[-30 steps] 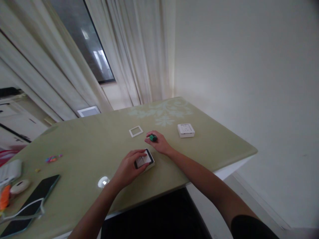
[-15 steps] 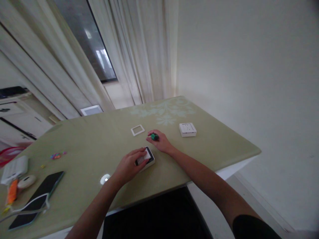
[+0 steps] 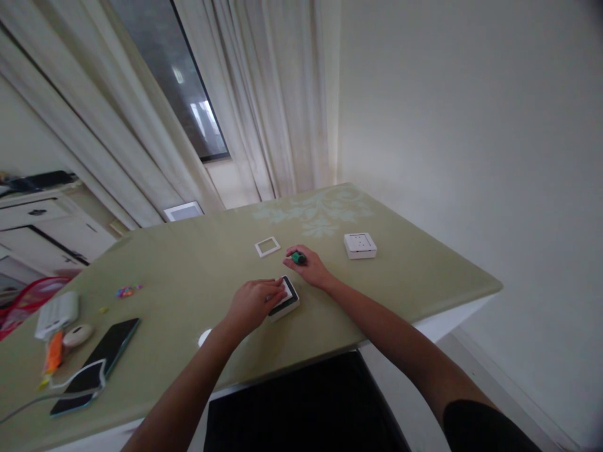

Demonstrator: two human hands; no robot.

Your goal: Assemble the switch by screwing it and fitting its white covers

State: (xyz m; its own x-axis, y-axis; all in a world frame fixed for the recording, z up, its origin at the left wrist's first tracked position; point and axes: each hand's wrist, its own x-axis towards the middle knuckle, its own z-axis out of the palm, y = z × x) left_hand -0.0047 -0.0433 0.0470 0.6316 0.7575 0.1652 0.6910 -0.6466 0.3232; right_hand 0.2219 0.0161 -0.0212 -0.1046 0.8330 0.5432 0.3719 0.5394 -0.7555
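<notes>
Both hands work close together near the table's (image 3: 424,276) front edge. Left hand (image 3: 253,301) lies flat over the switch module (image 3: 287,296), fingers curled on its top face, pinning it down. Right hand (image 3: 308,269), just beyond it, is closed around a green-handled screwdriver (image 3: 298,257); its tip is hidden. A white frame (image 3: 267,246) lies just past the left hand, a white socket (image 3: 360,245) off to the right hand's side. Doing this well probably means holding the module firmly so it cannot slide, and seating the tool squarely before pressing.
</notes>
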